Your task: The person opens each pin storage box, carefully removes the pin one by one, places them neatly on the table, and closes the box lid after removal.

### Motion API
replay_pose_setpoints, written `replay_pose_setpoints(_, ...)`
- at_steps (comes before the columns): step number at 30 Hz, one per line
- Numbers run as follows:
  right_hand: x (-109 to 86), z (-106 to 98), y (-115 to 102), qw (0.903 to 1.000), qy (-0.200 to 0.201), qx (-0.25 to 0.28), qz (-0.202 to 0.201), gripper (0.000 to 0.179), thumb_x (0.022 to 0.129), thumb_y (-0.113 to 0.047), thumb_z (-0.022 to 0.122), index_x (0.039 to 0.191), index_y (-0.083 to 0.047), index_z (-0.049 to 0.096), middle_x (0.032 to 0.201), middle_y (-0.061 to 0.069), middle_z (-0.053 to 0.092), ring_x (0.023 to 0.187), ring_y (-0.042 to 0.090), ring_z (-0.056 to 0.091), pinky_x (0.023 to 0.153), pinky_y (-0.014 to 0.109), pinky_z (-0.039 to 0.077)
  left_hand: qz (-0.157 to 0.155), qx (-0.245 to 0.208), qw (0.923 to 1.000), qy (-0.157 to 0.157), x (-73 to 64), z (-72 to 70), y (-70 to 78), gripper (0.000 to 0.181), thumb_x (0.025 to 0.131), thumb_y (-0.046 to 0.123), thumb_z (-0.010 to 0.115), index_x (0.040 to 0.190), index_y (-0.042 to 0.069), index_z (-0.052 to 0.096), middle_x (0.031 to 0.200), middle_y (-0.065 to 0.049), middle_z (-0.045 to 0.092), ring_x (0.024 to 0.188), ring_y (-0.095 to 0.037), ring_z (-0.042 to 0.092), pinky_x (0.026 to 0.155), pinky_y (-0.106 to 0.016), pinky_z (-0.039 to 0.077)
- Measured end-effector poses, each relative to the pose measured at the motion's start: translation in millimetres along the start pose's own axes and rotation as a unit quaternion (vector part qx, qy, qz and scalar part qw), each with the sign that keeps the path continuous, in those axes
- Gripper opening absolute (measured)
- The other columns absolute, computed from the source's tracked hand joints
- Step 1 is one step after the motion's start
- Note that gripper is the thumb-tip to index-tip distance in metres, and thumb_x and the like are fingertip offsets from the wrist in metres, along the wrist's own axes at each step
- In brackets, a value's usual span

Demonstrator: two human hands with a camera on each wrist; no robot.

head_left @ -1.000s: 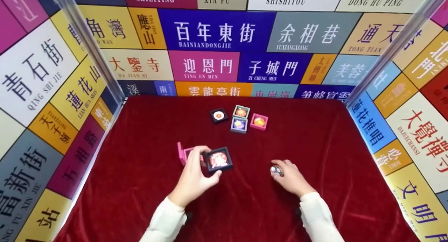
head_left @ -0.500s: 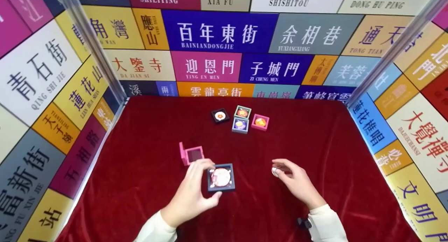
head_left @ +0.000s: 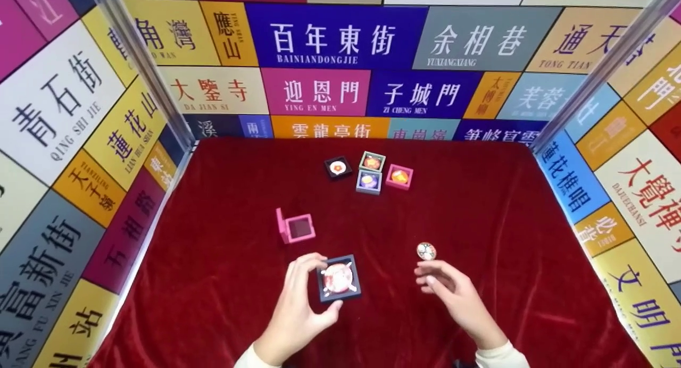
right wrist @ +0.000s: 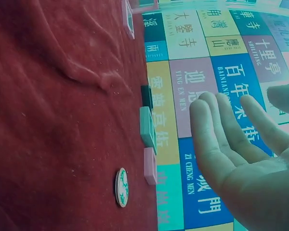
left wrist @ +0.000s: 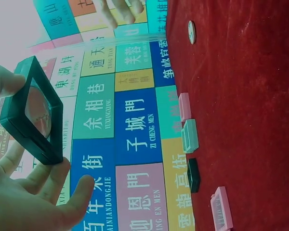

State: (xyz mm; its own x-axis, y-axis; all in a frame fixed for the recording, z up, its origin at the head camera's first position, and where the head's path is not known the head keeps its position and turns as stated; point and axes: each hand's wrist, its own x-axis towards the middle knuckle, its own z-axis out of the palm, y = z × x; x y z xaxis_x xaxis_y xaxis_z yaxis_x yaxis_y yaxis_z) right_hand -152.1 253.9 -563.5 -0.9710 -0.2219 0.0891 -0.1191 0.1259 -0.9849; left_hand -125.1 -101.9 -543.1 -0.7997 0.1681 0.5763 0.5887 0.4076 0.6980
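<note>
My left hand grips a square dark box by its edges, thumb at one side and fingers at the other. Inside the box sits a round red-and-white piece; in the head view its face is turned up. My right hand is off the cloth with loosely bent fingers and nothing in them. Just beyond its fingertips a small round badge-like disc lies flat on the red cloth; it also shows in the right wrist view as a thin patterned disc.
Beyond my left hand stands a pink box with its lid raised. Farther back are a black box, a green box, a blue-grey box and another pink box, each holding a round piece. Lettered panels wall the cloth.
My right hand has let go of the small disc and drawn back toward me. My left hand has brought the dark box nearer, uncovering the open pink box.
</note>
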Motion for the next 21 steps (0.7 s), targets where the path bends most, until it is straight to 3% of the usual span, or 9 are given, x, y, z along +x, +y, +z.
replay_pose_setpoints(3, -5.3, 6.3, -1.4, 0.9993, 0.001, 0.038, 0.004, 0.027, 0.108, 0.001, 0.061, 0.133, 0.009, 0.065, 0.119, 0.025, 0.069, 0.107, 0.036, 0.073, 0.092, 0.045, 0.062, 0.001, -0.005, 1.0, 0.007, 1.0, 1.6, 2.0, 0.071, 0.072, 0.01, 0.092, 0.133, 0.011, 0.057, 0.147, -0.001, 0.056, 0.133, -0.022, 0.051, 0.113, -0.028, 0.041)
replay_pose_setpoints(5, -5.7, 13.2, -2.5, 0.995, 0.002, 0.1, 0.007, 0.028, 0.11, 0.0, 0.058, 0.135, 0.012, 0.062, 0.115, 0.026, 0.069, 0.105, 0.038, 0.072, 0.092, 0.047, 0.062, 0.002, -0.009, 0.9999, 0.006, 3.1, 3.2, 4.0, 0.071, 0.072, 0.009, 0.092, 0.134, 0.011, 0.057, 0.147, -0.001, 0.056, 0.134, -0.022, 0.05, 0.113, -0.028, 0.04)
replay_pose_setpoints(7, -2.0, 24.3, -4.6, 0.9839, -0.009, 0.179, 0.004, 0.031, 0.113, -0.002, 0.052, 0.138, 0.015, 0.057, 0.111, 0.025, 0.067, 0.104, 0.038, 0.071, 0.092, 0.048, 0.062, 0.006, -0.009, 0.9999, 0.0, 6.3, 5.0, 5.9, 0.07, 0.073, 0.009, 0.092, 0.134, 0.011, 0.056, 0.148, -0.001, 0.055, 0.134, -0.022, 0.05, 0.113, -0.029, 0.041)
replay_pose_setpoints(10, 7.8, 47.7, -8.7, 0.956, -0.061, 0.287, -0.004, 0.037, 0.117, -0.008, 0.04, 0.146, 0.015, 0.046, 0.117, 0.024, 0.066, 0.109, 0.037, 0.069, 0.093, 0.048, 0.06, 0.014, -0.004, 0.9998, -0.01, 12.3, 9.1, 8.5, 0.07, 0.075, 0.011, 0.092, 0.135, 0.011, 0.056, 0.149, -0.001, 0.054, 0.135, -0.021, 0.05, 0.112, -0.031, 0.042)
replay_pose_setpoints(16, 12.9, 90.4, -15.2, 0.8866, -0.196, 0.419, 0.009, 0.048, 0.121, -0.027, 0.022, 0.16, -0.008, 0.044, 0.148, 0.019, 0.059, 0.125, 0.034, 0.065, 0.102, 0.049, 0.056, 0.025, -0.003, 0.9989, -0.04, 22.0, 26.7, 11.7, 0.073, 0.078, 0.017, 0.092, 0.141, 0.011, 0.055, 0.148, 0.002, 0.053, 0.137, -0.019, 0.048, 0.115, -0.036, 0.043)
replay_pose_setpoints(19, 11.2, 102.1, -16.1, 0.8515, -0.231, 0.47, 0.023, 0.054, 0.121, -0.032, 0.017, 0.162, -0.014, 0.047, 0.152, 0.018, 0.058, 0.13, 0.035, 0.064, 0.109, 0.05, 0.051, 0.017, -0.003, 0.9985, -0.053, 23.2, 30.8, 12.7, 0.076, 0.079, 0.017, 0.092, 0.145, 0.012, 0.054, 0.148, 0.004, 0.052, 0.137, -0.016, 0.047, 0.116, -0.036, 0.043)
replay_pose_setpoints(21, 11.1, 106.6, -16.4, 0.8345, -0.241, 0.494, 0.031, 0.056, 0.121, -0.035, 0.017, 0.163, -0.015, 0.047, 0.153, 0.017, 0.058, 0.134, 0.033, 0.062, 0.112, 0.05, 0.049, 0.012, -0.004, 0.9984, -0.055, 23.2, 30.5, 13.4, 0.077, 0.079, 0.016, 0.092, 0.146, 0.012, 0.054, 0.147, 0.006, 0.051, 0.136, -0.015, 0.047, 0.114, -0.036, 0.044)
